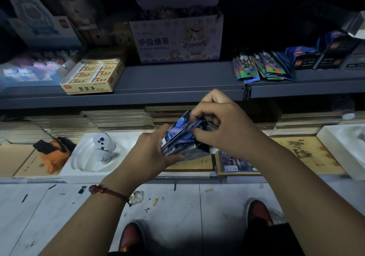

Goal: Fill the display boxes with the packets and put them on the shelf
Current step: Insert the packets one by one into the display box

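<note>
Shelf [177, 80]: grey, it runs across the whole view above the hands.
Orange bag [53, 153]: lies on the lower shelf [308, 153] near its left end, on brown notebooks.
Yellow box [92, 78]: open, it stands at the front edge of the shelf, left of the middle, with small yellow packs inside in rows.
White toy [103, 145]: sits in a white tray [79, 167] on the lower shelf, just right of the orange bag.
Left hand [150, 153]: grips the box from its left side, with the fingers curled under its bottom; a red cord [108, 191] is around the wrist.
Box [181, 137]: blue and purple, tilted, held in the air in front of the lower shelf, between both hands.
Bandage box [177, 40]: stands at the back of the shelf, in the middle.
Right hand [223, 129]: the fingers pinch the open top of the box; if they hold a flap or a packet, I cannot tell.
Packets [262, 66]: shiny, they lie in a loose fan on the shelf, right of the middle, near the front edge.
Dark boxes [324, 54]: stand on the shelf near its right end, just beside the packets.
Floor [177, 202]: pale tiles with small litter; two red shoes [134, 236] at the bottom.
</note>
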`<action>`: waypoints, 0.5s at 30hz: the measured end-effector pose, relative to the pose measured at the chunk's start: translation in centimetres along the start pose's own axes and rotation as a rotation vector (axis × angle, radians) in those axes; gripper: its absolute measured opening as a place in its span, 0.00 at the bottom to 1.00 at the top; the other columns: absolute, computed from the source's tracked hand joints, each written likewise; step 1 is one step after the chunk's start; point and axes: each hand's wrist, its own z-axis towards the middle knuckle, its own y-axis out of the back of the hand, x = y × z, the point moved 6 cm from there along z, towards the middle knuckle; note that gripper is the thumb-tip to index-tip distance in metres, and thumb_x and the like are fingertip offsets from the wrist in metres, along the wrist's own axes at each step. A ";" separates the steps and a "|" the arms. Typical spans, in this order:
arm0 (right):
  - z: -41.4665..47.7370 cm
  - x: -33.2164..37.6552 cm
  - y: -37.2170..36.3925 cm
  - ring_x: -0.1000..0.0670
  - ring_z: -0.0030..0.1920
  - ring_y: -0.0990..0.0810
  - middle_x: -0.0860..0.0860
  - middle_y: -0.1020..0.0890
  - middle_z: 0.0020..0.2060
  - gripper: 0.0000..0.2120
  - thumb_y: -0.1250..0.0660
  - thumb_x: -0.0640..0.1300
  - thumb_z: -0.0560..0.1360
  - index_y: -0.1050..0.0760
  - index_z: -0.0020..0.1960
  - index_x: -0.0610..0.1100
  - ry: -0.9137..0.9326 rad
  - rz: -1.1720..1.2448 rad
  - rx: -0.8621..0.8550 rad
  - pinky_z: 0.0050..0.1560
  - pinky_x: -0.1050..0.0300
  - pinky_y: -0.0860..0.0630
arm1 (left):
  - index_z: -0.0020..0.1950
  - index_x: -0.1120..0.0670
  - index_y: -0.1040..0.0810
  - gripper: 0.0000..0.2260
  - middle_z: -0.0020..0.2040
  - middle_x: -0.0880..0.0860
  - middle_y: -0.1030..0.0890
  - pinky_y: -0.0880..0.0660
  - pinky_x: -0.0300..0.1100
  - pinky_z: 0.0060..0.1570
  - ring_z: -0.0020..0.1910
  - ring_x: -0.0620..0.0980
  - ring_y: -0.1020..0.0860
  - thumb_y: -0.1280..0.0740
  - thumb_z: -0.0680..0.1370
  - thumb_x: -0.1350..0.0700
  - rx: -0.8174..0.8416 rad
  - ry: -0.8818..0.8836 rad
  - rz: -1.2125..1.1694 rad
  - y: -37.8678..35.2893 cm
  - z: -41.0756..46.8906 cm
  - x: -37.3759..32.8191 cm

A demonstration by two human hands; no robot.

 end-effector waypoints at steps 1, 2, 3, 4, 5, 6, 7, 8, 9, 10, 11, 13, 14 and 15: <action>0.0 0.0 0.0 0.63 0.40 0.27 0.52 0.28 0.47 0.07 0.25 0.40 0.72 0.18 0.46 0.51 0.006 0.003 0.003 0.39 0.71 0.32 | 0.63 0.40 0.29 0.26 0.47 0.36 0.22 0.21 0.33 0.48 0.49 0.41 0.19 0.21 0.69 0.46 0.008 -0.004 0.002 0.0 0.0 0.0; 0.0 0.1 0.0 0.63 0.41 0.27 0.51 0.28 0.47 0.08 0.25 0.39 0.72 0.18 0.46 0.51 0.013 0.004 0.002 0.39 0.71 0.32 | 0.63 0.39 0.30 0.27 0.46 0.35 0.22 0.22 0.32 0.48 0.50 0.41 0.19 0.21 0.69 0.46 0.014 -0.007 0.002 -0.1 -0.1 -0.1; 0.0 0.1 0.0 0.63 0.41 0.28 0.51 0.28 0.47 0.08 0.25 0.39 0.72 0.17 0.46 0.51 0.019 0.002 -0.002 0.40 0.71 0.32 | 0.64 0.39 0.30 0.27 0.46 0.35 0.22 0.21 0.34 0.48 0.50 0.41 0.19 0.21 0.69 0.47 0.018 -0.009 -0.001 -0.1 -0.1 -0.1; 0.0 0.1 -0.1 0.62 0.40 0.28 0.51 0.28 0.47 0.08 0.25 0.39 0.72 0.17 0.46 0.51 0.023 -0.003 -0.007 0.39 0.71 0.32 | 0.64 0.39 0.29 0.28 0.46 0.35 0.22 0.21 0.36 0.50 0.50 0.42 0.19 0.21 0.69 0.47 0.020 -0.010 -0.006 -0.1 0.0 -0.1; 0.1 0.0 -0.1 0.62 0.40 0.28 0.52 0.28 0.47 0.07 0.25 0.39 0.72 0.17 0.46 0.51 0.022 -0.008 -0.012 0.39 0.70 0.32 | 0.65 0.40 0.29 0.28 0.47 0.36 0.22 0.20 0.38 0.50 0.50 0.42 0.19 0.21 0.70 0.47 0.021 -0.009 -0.012 -0.1 0.0 -0.1; 0.1 -0.1 -0.2 0.61 0.39 0.28 0.52 0.28 0.46 0.06 0.25 0.40 0.73 0.17 0.46 0.51 0.014 -0.012 -0.010 0.38 0.69 0.33 | 0.66 0.41 0.29 0.29 0.48 0.36 0.21 0.20 0.39 0.51 0.51 0.42 0.19 0.21 0.70 0.47 0.021 -0.007 -0.017 -0.1 0.0 -0.2; 0.1 -0.3 -0.3 0.60 0.39 0.28 0.53 0.28 0.46 0.05 0.24 0.42 0.73 0.16 0.45 0.51 0.004 -0.016 -0.001 0.38 0.68 0.34 | 0.67 0.41 0.28 0.29 0.48 0.37 0.21 0.20 0.40 0.51 0.51 0.42 0.19 0.21 0.70 0.47 0.020 -0.008 -0.019 -0.1 0.1 -0.2; 0.1 -0.4 -0.4 0.59 0.40 0.27 0.53 0.28 0.45 0.03 0.24 0.43 0.73 0.16 0.44 0.50 -0.004 -0.021 0.013 0.39 0.67 0.33 | 0.66 0.40 0.29 0.29 0.48 0.37 0.21 0.20 0.40 0.51 0.50 0.42 0.19 0.20 0.69 0.48 0.020 -0.012 -0.021 -0.1 0.1 -0.2; 0.1 -0.5 -0.6 0.58 0.42 0.26 0.53 0.28 0.45 0.03 0.23 0.44 0.73 0.16 0.43 0.50 -0.006 -0.028 0.021 0.40 0.64 0.32 | 0.65 0.39 0.29 0.28 0.48 0.38 0.20 0.20 0.40 0.51 0.50 0.42 0.19 0.20 0.69 0.48 0.019 -0.014 -0.023 -0.2 0.1 -0.2; 0.1 -0.5 -0.7 0.57 0.43 0.26 0.53 0.28 0.45 0.03 0.23 0.44 0.74 0.17 0.42 0.49 -0.001 -0.030 0.015 0.42 0.63 0.30 | 0.64 0.38 0.29 0.28 0.48 0.39 0.19 0.20 0.40 0.50 0.50 0.42 0.18 0.20 0.69 0.48 0.017 -0.012 -0.030 -0.2 0.1 -0.1; 0.1 -0.3 -0.6 0.58 0.43 0.26 0.53 0.27 0.45 0.03 0.24 0.44 0.74 0.17 0.42 0.48 0.010 -0.023 -0.012 0.42 0.64 0.31 | 0.62 0.37 0.29 0.27 0.49 0.39 0.18 0.19 0.39 0.49 0.49 0.41 0.18 0.20 0.69 0.48 0.012 -0.004 -0.041 -0.1 0.1 -0.1; 0.2 0.2 0.0 0.60 0.40 0.26 0.51 0.26 0.45 0.03 0.26 0.42 0.76 0.17 0.43 0.46 0.040 0.015 -0.126 0.40 0.69 0.34 | 0.60 0.38 0.29 0.26 0.48 0.39 0.18 0.20 0.36 0.46 0.47 0.39 0.19 0.20 0.68 0.47 -0.009 0.022 -0.069 0.2 0.1 0.1; 0.2 0.4 0.6 0.59 0.39 0.26 0.50 0.26 0.45 0.03 0.26 0.41 0.76 0.17 0.44 0.45 0.046 0.043 -0.200 0.39 0.69 0.33 | 0.59 0.38 0.28 0.26 0.47 0.37 0.19 0.20 0.34 0.45 0.47 0.38 0.19 0.19 0.68 0.47 -0.020 0.030 -0.087 0.3 0.1 0.1; 0.2 0.5 1.3 0.57 0.38 0.26 0.49 0.25 0.45 0.03 0.27 0.40 0.77 0.18 0.44 0.44 0.043 0.086 -0.275 0.38 0.66 0.32 | 0.60 0.38 0.28 0.26 0.47 0.36 0.19 0.20 0.33 0.44 0.47 0.37 0.19 0.19 0.68 0.47 -0.030 0.037 -0.105 0.4 0.1 0.2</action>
